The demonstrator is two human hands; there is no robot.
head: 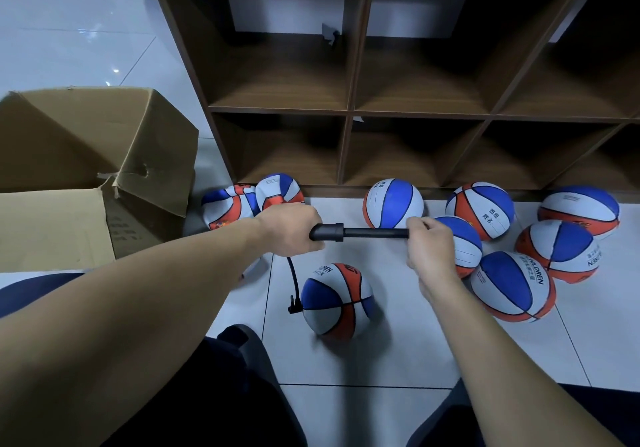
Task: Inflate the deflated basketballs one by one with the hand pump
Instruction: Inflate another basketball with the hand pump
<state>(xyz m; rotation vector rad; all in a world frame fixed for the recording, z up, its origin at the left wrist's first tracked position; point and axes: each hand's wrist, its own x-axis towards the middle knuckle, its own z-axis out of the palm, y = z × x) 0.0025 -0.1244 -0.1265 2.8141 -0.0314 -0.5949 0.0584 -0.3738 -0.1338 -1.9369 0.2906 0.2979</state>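
A black hand pump [360, 232] is held level above the tiled floor [398, 360]. The left hand [289, 228] wraps its fingers round the thick barrel end, and the right hand [429, 249] grips the far end of the thinner rod, which shows between the two hands. A black hose [294, 280] drops from the barrel to the ball at six o'clock [336, 303], meeting its left side; this blue, white and orange ball rests on the floor between the person's knees.

Open floor lies around that ball, most of it toward five and six o'clock. The brown cubby shelf [349, 114] closes off twelve o'clock, its foot touching the floor just behind the balls. At three o'clock six round basketballs [512, 285] sit bunched together, some touching. At eleven o'clock two crumpled, flat basketballs [252, 201] lie against the shelf foot. At nine o'clock an open cardboard box [97, 169] stands with flaps up; what it holds cannot be seen. The shelf compartments in view hold only a scrap of grey tape [329, 34] on one divider.
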